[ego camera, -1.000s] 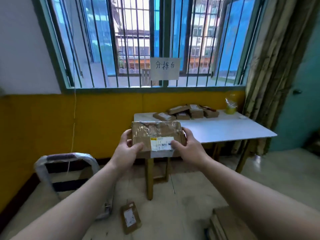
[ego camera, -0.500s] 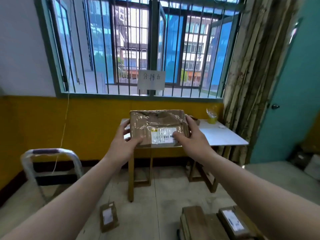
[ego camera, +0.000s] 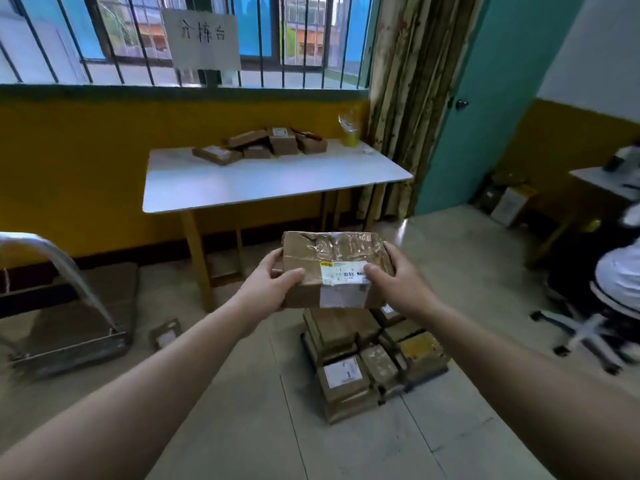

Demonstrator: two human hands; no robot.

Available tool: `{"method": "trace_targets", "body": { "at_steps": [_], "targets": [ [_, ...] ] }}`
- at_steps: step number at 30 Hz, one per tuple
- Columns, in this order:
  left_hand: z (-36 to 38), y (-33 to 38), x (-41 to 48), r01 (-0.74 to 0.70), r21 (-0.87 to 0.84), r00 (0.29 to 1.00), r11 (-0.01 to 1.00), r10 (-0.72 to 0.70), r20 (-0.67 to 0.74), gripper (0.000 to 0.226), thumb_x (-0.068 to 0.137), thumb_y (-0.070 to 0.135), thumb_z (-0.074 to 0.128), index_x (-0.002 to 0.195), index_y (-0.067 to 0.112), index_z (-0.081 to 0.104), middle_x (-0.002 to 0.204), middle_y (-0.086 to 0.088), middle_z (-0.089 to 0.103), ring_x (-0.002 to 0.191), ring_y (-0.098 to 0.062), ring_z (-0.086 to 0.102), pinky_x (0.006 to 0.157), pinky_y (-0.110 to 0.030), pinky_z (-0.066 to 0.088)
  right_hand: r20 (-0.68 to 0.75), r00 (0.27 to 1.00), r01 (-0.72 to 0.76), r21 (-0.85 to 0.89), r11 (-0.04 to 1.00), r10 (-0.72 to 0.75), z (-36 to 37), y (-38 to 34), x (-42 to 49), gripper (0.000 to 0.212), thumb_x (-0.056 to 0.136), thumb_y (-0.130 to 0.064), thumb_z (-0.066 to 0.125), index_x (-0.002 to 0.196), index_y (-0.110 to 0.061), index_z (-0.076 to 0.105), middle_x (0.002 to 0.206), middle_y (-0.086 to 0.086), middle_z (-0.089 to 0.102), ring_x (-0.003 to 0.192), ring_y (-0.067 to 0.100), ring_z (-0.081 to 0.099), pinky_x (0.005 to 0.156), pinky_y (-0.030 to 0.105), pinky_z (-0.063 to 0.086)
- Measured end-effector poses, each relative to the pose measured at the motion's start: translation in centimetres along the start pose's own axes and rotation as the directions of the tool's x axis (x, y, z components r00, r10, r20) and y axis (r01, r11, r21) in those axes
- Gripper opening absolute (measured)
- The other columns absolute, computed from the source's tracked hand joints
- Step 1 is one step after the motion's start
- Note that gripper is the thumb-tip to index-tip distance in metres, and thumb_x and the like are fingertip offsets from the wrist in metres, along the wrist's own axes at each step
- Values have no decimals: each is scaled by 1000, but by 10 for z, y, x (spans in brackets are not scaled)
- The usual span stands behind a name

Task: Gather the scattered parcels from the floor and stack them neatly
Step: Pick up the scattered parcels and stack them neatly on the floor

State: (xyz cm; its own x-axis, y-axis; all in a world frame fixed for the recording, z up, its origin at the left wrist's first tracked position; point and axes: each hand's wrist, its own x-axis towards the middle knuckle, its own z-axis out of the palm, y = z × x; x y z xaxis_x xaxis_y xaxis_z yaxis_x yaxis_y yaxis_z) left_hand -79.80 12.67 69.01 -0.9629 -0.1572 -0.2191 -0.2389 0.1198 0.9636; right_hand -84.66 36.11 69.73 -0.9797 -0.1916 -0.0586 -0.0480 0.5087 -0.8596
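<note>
I hold a brown cardboard parcel [ego camera: 330,268] with shiny tape and a white label in front of me, above the floor. My left hand [ego camera: 268,284] grips its left end and my right hand [ego camera: 398,282] grips its right end, thumbs on top. Just below and beyond it, a stack of several parcels [ego camera: 367,362] stands on the floor. One small flat parcel [ego camera: 166,334] lies alone on the floor to the left.
A white table [ego camera: 270,180] against the yellow wall carries several more parcels [ego camera: 270,145]. A platform trolley [ego camera: 69,327] stands at the left. At the right edge, a person sits on a wheeled office chair [ego camera: 595,320] by a desk. Boxes [ego camera: 509,202] lean near the teal door.
My view has swung right and tilted down, so the parcel stack on the floor now shows in full. Both hands have lowered the held parcel toward that stack.
</note>
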Motion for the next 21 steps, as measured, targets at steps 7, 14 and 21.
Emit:
{"method": "trace_targets", "body": {
  "at_steps": [7,14,21],
  "targets": [
    [65,6,2,23,-20,998,1000,-22,54,62,89,30,61,142,39,29,104,7,58,84,-12,65,51,-21,51,-72,997,-45,-54,998,41,-53,39,-20,75,81,-62,53,146,-48,17,136,-6,49,110,16,55,88,38,50],
    [139,20,22,26,-45,1000,999,-26,15,64,88,26,62,142,38,30,105,5,58,85,-14,64,50,-22,51,35,999,6,-142,990,-1,-126,78,0,80,86,-55,59,149,-46,11,140,-4,46,105,13,55,72,24,42],
    [217,44,63,-37,-121,999,992,35,-22,59,90,23,60,139,39,32,112,0,58,75,-8,70,52,-21,53,97,993,75,-94,993,-66,-204,104,45,91,82,-51,67,150,-44,7,148,-2,39,110,15,56,78,25,47]
  ]
}}
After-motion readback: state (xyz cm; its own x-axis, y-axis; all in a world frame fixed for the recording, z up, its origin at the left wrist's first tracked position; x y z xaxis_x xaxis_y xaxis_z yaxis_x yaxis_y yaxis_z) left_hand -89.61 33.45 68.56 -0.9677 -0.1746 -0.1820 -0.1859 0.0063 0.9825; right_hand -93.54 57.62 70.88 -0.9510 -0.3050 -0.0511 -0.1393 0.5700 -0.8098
